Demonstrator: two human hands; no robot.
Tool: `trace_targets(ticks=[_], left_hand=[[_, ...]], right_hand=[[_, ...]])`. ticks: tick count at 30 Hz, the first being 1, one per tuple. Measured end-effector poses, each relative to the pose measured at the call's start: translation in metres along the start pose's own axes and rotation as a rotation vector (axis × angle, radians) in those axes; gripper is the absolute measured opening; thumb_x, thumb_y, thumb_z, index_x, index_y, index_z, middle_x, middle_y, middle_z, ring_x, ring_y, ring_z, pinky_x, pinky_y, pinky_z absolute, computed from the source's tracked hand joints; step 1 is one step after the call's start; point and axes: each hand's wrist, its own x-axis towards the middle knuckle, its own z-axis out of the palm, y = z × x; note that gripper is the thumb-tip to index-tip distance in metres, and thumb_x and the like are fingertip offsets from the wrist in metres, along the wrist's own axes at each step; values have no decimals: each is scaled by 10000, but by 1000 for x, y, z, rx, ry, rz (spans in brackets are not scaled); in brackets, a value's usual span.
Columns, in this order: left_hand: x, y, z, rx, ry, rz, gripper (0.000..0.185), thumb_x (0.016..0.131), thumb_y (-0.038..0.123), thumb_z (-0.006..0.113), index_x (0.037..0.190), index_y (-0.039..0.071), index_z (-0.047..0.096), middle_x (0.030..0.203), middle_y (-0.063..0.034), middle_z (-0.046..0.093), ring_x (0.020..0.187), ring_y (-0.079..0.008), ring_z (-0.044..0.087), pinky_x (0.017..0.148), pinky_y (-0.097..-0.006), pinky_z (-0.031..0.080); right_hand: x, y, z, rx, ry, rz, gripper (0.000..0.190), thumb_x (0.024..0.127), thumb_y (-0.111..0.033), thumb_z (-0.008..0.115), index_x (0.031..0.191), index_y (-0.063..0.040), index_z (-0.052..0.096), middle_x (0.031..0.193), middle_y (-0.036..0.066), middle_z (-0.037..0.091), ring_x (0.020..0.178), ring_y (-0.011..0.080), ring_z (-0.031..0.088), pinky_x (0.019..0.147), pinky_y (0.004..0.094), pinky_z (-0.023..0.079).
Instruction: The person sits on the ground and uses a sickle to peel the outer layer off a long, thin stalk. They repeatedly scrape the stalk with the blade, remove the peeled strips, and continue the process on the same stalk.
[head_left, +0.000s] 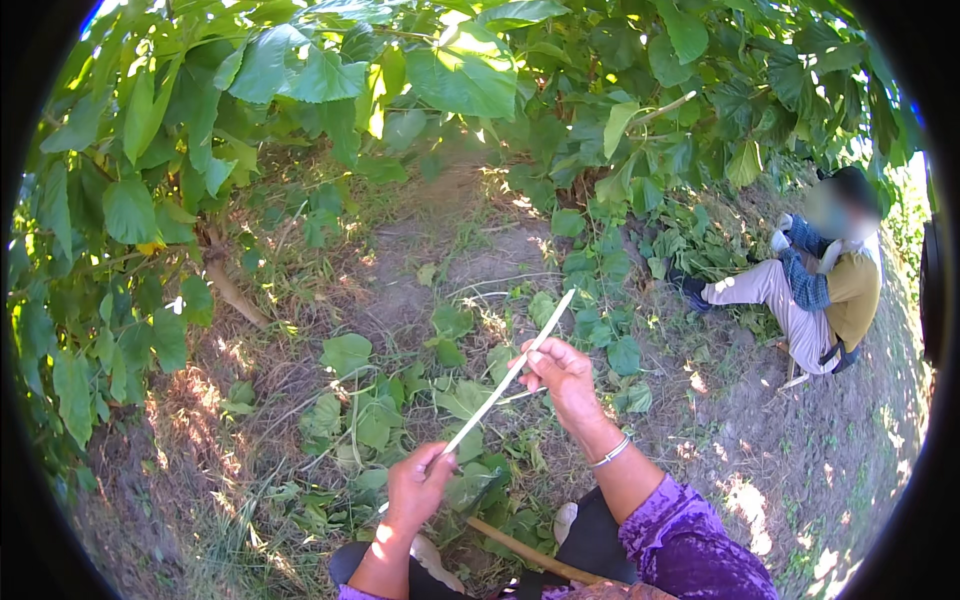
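Observation:
A thin, pale peeled stick (491, 399) slants up to the right in front of me. My left hand (417, 480) is closed around its lower end. Higher up, the fingers and thumb of my right hand (559, 369) pinch the same stick, whose tip sticks out beyond them. A second thin pale strip (517, 397) shows just below the right fingers; whether they hold it cannot be told. Below my hands, a wooden handle (525, 549) lies across my lap, with a dark part at its far end, partly hidden among leaves.
Broad-leaved branches (465, 75) overhang the far side, and a woody stem (231, 289) rises at the left. Cut leaves (375, 424) and dry grass cover the soil before me. At the right a person (851, 292) sits on the ground beside a leaf pile (690, 251).

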Motion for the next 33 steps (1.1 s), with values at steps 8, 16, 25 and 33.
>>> trace_targets(ticks=[8,16,25,33], left_hand=[[0,0,0,160,61,116,113,894,42,633,991,-3,672,772,-34,660,662,-82,622,593,-233,493],[-1,3,-4,152,51,49,159,859,98,681,1007,40,684,804,-80,688,685,-131,637,645,-269,499],[3,2,-23,-7,-72,-99,138,877,97,688,995,26,698,733,-7,646,669,-56,550,620,-220,449],[4,17,-35,-21,-106,-168,153,915,132,663,999,11,706,719,25,606,642,-43,501,569,-214,402]], right_hand=[[2,-2,-5,82,7,26,192,993,-120,517,1090,2,630,935,162,718,639,120,610,610,240,521],[7,-10,-13,101,91,-91,319,962,-47,525,1277,6,509,1056,180,689,707,125,620,701,301,570],[15,-20,-41,154,90,-135,284,936,-58,588,1214,0,586,1001,151,693,733,129,633,719,295,573],[11,-24,-52,101,-75,-95,266,942,-21,567,1205,-10,604,1043,153,704,828,160,678,748,299,576]])
